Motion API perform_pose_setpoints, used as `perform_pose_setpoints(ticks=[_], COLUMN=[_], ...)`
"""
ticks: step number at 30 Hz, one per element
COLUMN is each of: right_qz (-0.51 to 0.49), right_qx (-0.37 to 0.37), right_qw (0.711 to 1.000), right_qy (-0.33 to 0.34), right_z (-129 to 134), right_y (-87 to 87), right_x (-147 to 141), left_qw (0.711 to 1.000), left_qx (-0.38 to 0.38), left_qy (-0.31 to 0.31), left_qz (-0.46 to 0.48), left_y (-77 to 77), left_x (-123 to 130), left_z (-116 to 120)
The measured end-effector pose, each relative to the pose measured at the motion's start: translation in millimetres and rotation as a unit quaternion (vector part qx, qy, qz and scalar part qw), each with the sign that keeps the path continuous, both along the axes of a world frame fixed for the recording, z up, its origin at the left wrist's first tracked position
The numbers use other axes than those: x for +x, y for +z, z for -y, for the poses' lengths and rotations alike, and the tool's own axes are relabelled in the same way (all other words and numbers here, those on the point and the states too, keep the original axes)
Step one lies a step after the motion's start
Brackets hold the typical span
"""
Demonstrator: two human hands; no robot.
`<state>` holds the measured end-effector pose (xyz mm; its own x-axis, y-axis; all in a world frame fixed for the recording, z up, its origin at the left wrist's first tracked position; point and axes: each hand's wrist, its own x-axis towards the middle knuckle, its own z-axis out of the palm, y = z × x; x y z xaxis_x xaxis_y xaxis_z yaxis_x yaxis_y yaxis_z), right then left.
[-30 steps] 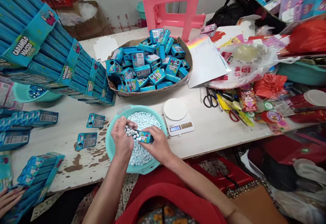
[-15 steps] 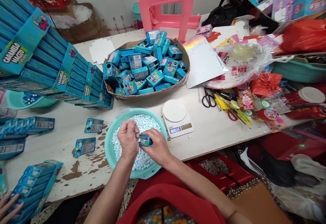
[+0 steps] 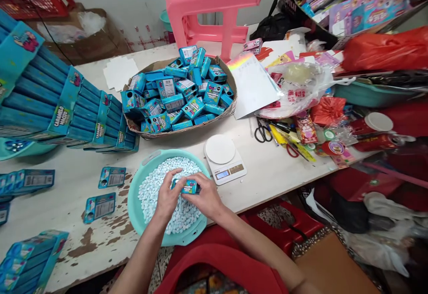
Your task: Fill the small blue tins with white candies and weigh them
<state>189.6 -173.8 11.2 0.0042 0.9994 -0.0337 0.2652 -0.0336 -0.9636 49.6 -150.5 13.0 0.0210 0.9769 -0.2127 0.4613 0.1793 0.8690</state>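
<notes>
Over the turquoise basin [image 3: 133, 196] of pale blue candies [image 3: 157, 175], both hands meet at a small blue candy box [image 3: 189, 187]. My right hand [image 3: 209, 197] grips its right end between thumb and fingers. At the box's left end is my left hand [image 3: 168, 194], with the thumb pressed on it and the fingers curled round behind. The label side of the box faces up towards me, while its ends are partly hidden by the fingers. Two similar boxes, an upper one [image 3: 113, 177] and a lower one [image 3: 99, 207], lie flat left of the basin.
A cardboard tray [image 3: 160, 134] heaped with blue boxes stands behind the basin. To its right sits a white kitchen scale [image 3: 229, 169]. Stacked blue display cartons [image 3: 63, 106] rise at the left. Scissors [image 3: 262, 131], bags and a pink stool [image 3: 214, 2] occupy the back and right.
My left hand has gone from a closed pinch beside the box to pressing on its left end. The view has shifted rightward, and another person's hand at lower left is out of sight.
</notes>
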Motion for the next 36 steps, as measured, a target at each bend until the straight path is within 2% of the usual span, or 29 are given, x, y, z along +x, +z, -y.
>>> perform_pose_setpoints(ticks=[4,7,10,13,15,17,19,22,23,25,28,30,33,36], right_qz=[-0.002,-0.04,-0.058,-0.04,-0.025,-0.02,-0.023,-0.027,-0.027,-0.022,-0.016,-0.021,-0.025,-0.024], right_qx=[-0.009,0.0,0.026,0.048,0.054,0.049,0.039,0.03,0.03,0.03,0.019,0.002,-0.015,-0.033], right_qw=[1.0,0.999,0.995,0.987,0.984,0.986,0.988,0.992,0.993,0.994,0.989,0.981,0.967,0.96], right_qy=[-0.004,-0.017,-0.074,-0.146,-0.166,-0.161,-0.145,-0.121,-0.113,-0.105,-0.143,-0.194,-0.252,-0.278], right_z=[1.1,2.1,-2.5,-17.0,-31.8,-47.9,-62.3,-74.9,-76.1,-74.1,-61.6,-49.1,-28.9,-11.4], right_y=[-1.1,4.9,7.0,-6.0,-23.8,-45.2,-65.1,-81.8,-82.9,-79.8,-69.8,-65.3,-65.0,-69.7], right_x=[10.8,30.7,61.9,98.7,120.3,135.9,144.9,150.3,151.7,156.1,168.2,178.5,191.7,197.6], left_qw=[0.999,0.988,0.975,0.979,0.979,0.979,0.979,0.95,0.939,0.929,0.932,0.937,0.941,0.937], left_qx=[-0.004,0.037,0.066,0.048,0.077,0.114,0.12,0.08,0.068,0.053,0.04,0.033,0.018,0.0], left_qy=[0.018,0.015,-0.035,-0.028,-0.013,-0.025,-0.105,-0.292,-0.331,-0.364,-0.358,-0.346,-0.337,-0.348], left_qz=[-0.049,-0.147,-0.209,-0.197,-0.186,-0.166,-0.13,-0.073,-0.061,-0.046,-0.029,-0.026,-0.025,-0.028], left_y=[-15.3,-33.9,-48.8,-47.1,-38.2,-29.4,-26.1,-37.2,-44.6,-62.5,-89.2,-102.1,-108.9,-97.1], left_x=[-4.1,-19.8,-32.4,-26.4,-9.4,17.0,50.4,106.6,125.4,160.4,200.7,215.9,221.5,211.7], left_z=[-3.9,-11.3,-17.5,-23.0,-26.4,-27.3,-22.8,-4.9,2.4,15.6,27.2,30.4,34.4,38.0])
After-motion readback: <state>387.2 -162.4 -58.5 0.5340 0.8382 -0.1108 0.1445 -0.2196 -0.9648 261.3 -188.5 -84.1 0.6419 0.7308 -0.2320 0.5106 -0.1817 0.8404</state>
